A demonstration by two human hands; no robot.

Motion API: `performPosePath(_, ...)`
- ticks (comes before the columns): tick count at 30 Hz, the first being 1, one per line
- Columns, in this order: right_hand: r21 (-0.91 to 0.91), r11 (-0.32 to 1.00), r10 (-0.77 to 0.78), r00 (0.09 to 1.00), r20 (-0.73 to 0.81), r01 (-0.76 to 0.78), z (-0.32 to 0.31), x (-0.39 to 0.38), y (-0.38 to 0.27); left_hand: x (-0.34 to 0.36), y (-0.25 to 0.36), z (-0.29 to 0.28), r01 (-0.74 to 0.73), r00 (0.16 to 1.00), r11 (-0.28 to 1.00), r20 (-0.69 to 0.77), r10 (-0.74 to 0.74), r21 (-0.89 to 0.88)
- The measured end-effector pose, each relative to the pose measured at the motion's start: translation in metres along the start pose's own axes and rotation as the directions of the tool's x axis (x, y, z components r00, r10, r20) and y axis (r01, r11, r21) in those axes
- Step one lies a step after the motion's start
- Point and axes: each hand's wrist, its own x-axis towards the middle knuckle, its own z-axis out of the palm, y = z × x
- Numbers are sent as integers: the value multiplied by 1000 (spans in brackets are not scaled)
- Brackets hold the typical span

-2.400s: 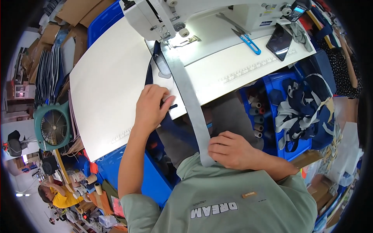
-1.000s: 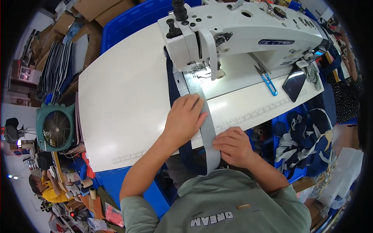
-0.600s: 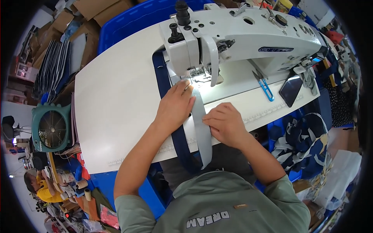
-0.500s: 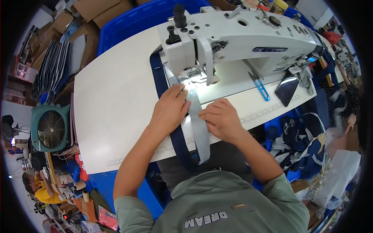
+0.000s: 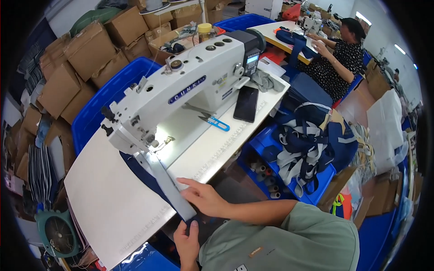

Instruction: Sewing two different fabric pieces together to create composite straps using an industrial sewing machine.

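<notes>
A long fabric band, grey on one face and navy on the other, runs from under the sewing machine's (image 5: pixel 185 83) needle area toward me and over the table's front edge. Its grey strip (image 5: pixel 171 187) lies beside the navy length (image 5: pixel 143 175). At the near bend, below the table edge, my left hand (image 5: pixel 186 244) is closed, pinching the band between thumb and fingers. My right hand (image 5: pixel 205 198) is at the strip's right side, index finger stretched out and other fingertips touching the strip's edge. The machine's lamp lights the needle area.
Blue thread snips (image 5: pixel 217 123) and a dark phone (image 5: pixel 246 105) lie on the white table (image 5: pixel 101 194), right of the needle. A blue crate (image 5: pixel 289 180) of fabric strips stands right of the table. Another person (image 5: pixel 334 63) sews at the far right. A green fan (image 5: pixel 58 232) stands left.
The view has swung to the right. My left hand has left the needle area and moved down to the band's near bend. My right hand's index finger is now stretched out.
</notes>
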Motion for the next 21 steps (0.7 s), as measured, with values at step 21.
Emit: performPosePath(21, 13, 872, 467, 837, 285, -490, -20, -40, 30, 17, -24, 2, 243, 967, 919, 154, -203, -312)
